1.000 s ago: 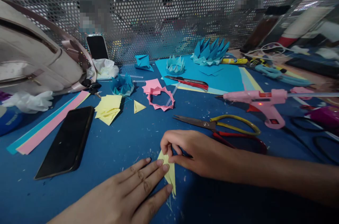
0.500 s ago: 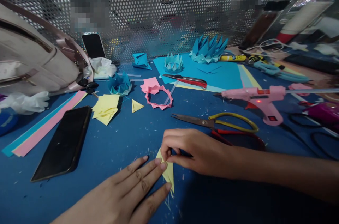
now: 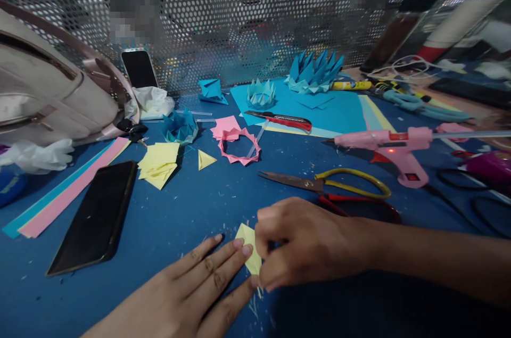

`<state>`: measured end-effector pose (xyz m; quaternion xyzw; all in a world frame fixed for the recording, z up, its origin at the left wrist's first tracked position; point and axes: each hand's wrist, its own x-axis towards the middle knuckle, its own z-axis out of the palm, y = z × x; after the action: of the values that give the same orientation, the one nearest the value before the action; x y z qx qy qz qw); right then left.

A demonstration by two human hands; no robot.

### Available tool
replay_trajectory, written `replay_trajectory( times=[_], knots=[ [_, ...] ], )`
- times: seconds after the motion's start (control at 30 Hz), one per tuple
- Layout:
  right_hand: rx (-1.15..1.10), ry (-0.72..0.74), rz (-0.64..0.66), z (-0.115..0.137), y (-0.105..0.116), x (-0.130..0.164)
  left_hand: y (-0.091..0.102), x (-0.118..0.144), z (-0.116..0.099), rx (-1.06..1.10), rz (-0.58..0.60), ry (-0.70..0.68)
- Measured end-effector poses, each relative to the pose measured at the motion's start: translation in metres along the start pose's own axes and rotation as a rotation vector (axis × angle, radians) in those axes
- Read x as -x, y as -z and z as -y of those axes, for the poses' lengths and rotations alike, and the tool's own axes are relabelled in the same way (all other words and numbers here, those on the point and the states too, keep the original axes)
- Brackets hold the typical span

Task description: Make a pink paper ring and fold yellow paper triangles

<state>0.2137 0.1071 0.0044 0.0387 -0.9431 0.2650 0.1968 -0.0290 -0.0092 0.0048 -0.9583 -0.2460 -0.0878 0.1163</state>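
Worktop [image 3: 167, 221] is blue, specked with scraps and shadowed at the near right; the left hand [image 3: 187, 285], cut off by the lower edge, lies palm down with fingers spread, tips on the folded yellow paper [image 3: 246, 233] at near centre; the right hand [image 3: 287, 253] is curled at the paper's right edge, covering that side; whether it pinches the paper cannot be told; the paper is pale, flat and narrow, tapering to a point at its far end, its creases partly covered; scissors [image 3: 293, 180] lie beyond, the red handle partly hidden by the right arm; the pink paper ring [image 3: 229, 157] stands farther back, touching pink sheets; the pale bag [image 3: 59, 88], cut off at left, has zips, contents not visible; the dark-capped bottle [image 3: 393, 37] at far right is blurred, its contents indistinct.
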Motion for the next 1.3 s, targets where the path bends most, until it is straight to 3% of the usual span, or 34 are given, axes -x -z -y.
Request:
replay_trajectory(
  times=[0.1,0.2,0.63,0.8,0.97,1.17,1.3],
  knots=[
    [0.148,0.144,-0.016,0.003,0.000,0.000,0.000,0.001,0.001,0.013,0.004,-0.014],
    [0.185,0.184,-0.004,0.005,0.000,-0.002,-0.001,0.001,0.002,0.047,0.004,-0.005],
    [0.115,0.183,0.005,0.008,-0.001,-0.004,0.003,-0.003,0.001,0.000,0.004,0.061],
    [0.089,0.184,-0.008,0.006,-0.002,-0.003,-0.009,-0.002,-0.006,0.006,-0.182,0.081],
    [0.077,0.185,0.007,0.005,-0.001,-0.003,-0.001,-0.005,-0.003,-0.004,-0.010,0.025],
    [0.062,0.181,0.044,0.003,0.000,-0.003,-0.008,-0.003,-0.004,0.128,-0.146,0.111],
    [0.076,0.166,0.073,0.003,0.000,-0.001,-0.010,0.001,-0.004,0.136,-0.105,0.202]
  ],
)
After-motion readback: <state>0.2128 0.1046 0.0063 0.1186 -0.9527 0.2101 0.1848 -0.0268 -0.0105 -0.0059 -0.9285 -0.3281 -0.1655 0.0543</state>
